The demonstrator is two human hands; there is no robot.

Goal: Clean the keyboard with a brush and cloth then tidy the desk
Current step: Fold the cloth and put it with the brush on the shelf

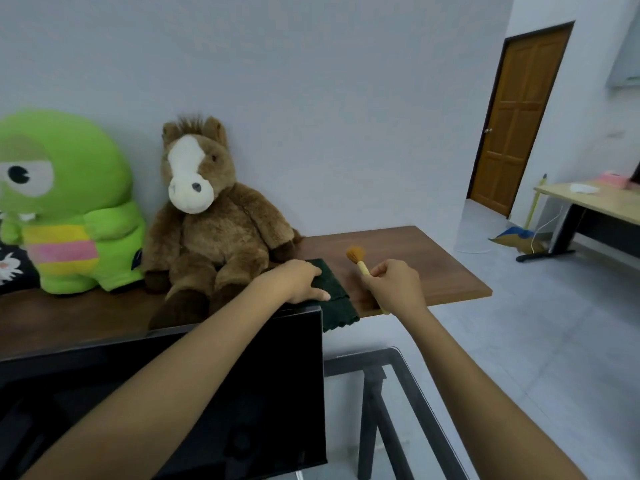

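Two hands: left (pixel 300 280) flat on cloth (pixel 334 292) (dark green), right (pixel 394 284) gripping brush (pixel 360 263).

Both forearms extend forward, bare to the elbow. The left hand (pixel 302 283) lies palm down, fingers straight and flat on a cloth (pixel 335 295). The right hand (pixel 394 285) is curled into a fist, gripping a brush (pixel 360 262) with bristles pointing up.

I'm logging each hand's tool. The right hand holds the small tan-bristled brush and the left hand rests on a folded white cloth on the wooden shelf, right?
Not quite: the head view shows the folded cloth under the left hand is dark green, not white. The rest holds: the right hand holds the small tan-bristled brush over the wooden shelf.
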